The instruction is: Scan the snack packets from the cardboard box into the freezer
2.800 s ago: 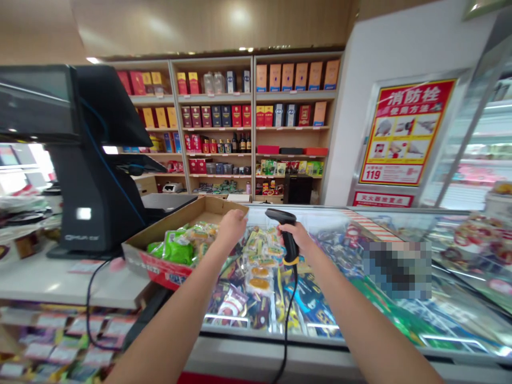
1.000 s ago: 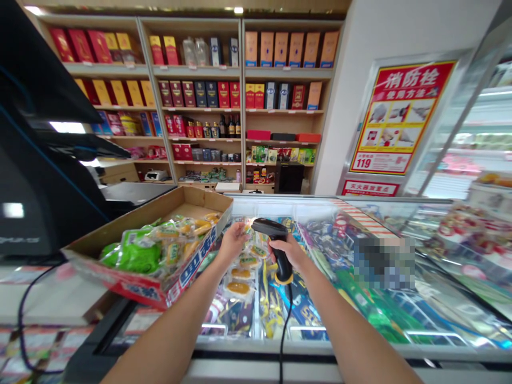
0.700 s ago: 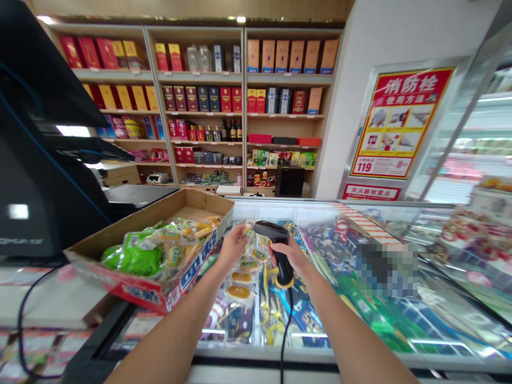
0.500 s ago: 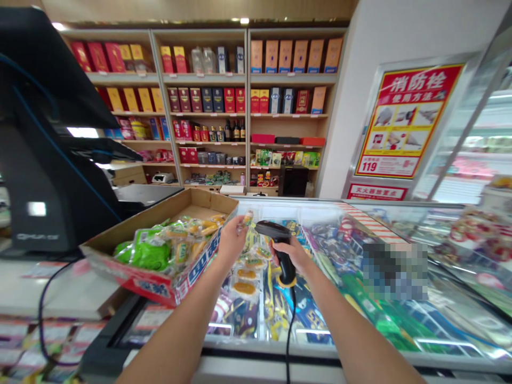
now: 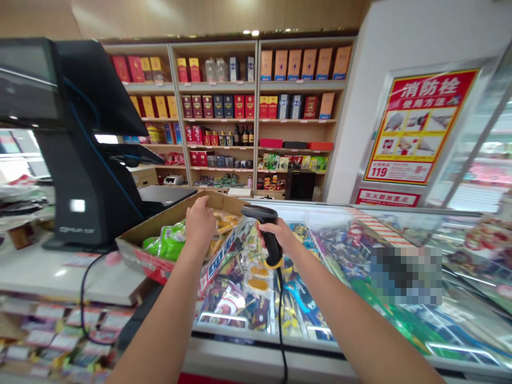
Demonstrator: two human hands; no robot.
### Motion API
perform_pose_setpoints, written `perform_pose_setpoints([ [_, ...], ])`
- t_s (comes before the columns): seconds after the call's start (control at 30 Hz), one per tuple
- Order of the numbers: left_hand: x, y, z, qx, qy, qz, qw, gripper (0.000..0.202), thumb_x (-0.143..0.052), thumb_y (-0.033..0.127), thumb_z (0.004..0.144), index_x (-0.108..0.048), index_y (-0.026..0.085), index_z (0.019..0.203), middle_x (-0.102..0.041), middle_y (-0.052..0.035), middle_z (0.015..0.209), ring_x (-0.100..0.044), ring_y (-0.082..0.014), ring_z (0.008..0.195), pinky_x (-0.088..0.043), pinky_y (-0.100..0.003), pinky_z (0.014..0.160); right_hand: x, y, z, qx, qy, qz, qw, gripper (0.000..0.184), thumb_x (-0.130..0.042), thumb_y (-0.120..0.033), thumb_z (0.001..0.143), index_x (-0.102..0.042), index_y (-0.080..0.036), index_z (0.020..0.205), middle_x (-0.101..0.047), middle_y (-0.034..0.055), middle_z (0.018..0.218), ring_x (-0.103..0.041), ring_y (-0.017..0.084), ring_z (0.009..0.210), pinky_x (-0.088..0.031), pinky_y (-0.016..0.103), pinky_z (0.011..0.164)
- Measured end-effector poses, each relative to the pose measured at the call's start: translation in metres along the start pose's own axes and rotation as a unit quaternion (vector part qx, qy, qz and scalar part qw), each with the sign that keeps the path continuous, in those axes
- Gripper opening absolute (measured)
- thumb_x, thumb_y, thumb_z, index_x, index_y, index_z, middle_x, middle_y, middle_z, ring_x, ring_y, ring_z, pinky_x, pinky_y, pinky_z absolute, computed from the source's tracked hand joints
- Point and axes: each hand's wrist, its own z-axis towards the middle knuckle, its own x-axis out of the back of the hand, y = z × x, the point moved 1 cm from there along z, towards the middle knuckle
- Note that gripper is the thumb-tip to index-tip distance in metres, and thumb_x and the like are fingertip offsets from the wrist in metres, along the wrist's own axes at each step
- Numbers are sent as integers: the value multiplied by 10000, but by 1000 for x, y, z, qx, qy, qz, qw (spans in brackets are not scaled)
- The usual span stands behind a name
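Observation:
My right hand [image 5: 279, 234] is wrapped round the grip of a black barcode scanner [image 5: 260, 214], held upright above the glass-topped freezer. Its cable [image 5: 281, 320] runs down toward me. Over the open cardboard box [image 5: 160, 266] is my left hand [image 5: 201, 224], back toward me, with fingers curled; whatever they may hold is hidden. Beneath and beside that hand lie yellow wrapped snacks [image 5: 226, 221] and a green packet [image 5: 172, 242] in the box. Lower, near the scanner, yellow-brown wrapped snacks [image 5: 258, 282] show on the freezer.
A black point-of-sale terminal [image 5: 96, 213] stands on the white counter [image 5: 76, 282] at left. The freezer [image 5: 224, 336] extends right, filled with colourful packets. Behind it are shelves [image 5: 218, 82] of boxes and bottles. A red notice [image 5: 420, 128] hangs on the right wall.
My left hand, which held a small wrapped snack beside the scanner, has moved left over the cardboard box. The snack is out of sight. The scanner stays in my right hand.

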Motion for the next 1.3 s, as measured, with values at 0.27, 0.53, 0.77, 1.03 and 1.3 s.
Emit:
perform_pose_setpoints([
  [0.27, -34, 34, -29, -96, -128, -45, 986, 321, -459, 156, 875, -644, 189, 1135, -654, -76, 1273, -579, -211, 1205, -409, -310, 1054, 22, 9, -9, 6, 49, 15, 999, 203, -685, -307, 580, -648, -139, 687, -614, 7, 545, -542, 128, 403, -425, 249, 394],
  [0.53, -129, 32, -58, -38, -349, 121, 929, 301, -544, 267, 873, -631, 118, 1119, -701, -202, 1090, -657, -289, 1058, -474, -341, 879, 71, 36, -24, -18, 121, 40, 992, 182, -681, -297, 591, -629, -147, 679, -597, -1, 532, -526, 115, 391, -414, 239, 385],
  [0.77, -154, 3, -65, 16, -317, 99, 943, 270, -633, 256, 825, -630, 101, 1046, -710, -220, 1001, -679, -304, 983, -486, -333, 805, 86, 62, -30, -30, 131, 26, 991, 205, -695, -326, 605, -628, -148, 680, -602, -2, 534, -532, 124, 383, -411, 250, 382],
  [1.03, -166, -10, -62, 185, -298, -264, 899, 151, -672, 268, 740, -563, 164, 754, -638, -15, 671, -684, -203, 721, -538, -294, 660, 78, 56, -33, -26, 119, 20, 992, 200, -690, -325, 617, -631, -149, 692, -600, -8, 551, -538, 122, 386, -415, 253, 392],
  [1.3, -156, -1, -63, 279, -280, -589, 705, 226, -771, 256, 599, -633, 142, 737, -674, -23, 643, -666, -155, 624, -521, -227, 563, 72, 53, -39, -64, 50, -59, 995, 217, -697, -324, 601, -617, -146, 697, -603, -7, 541, -558, 134, 383, -411, 244, 380],
])
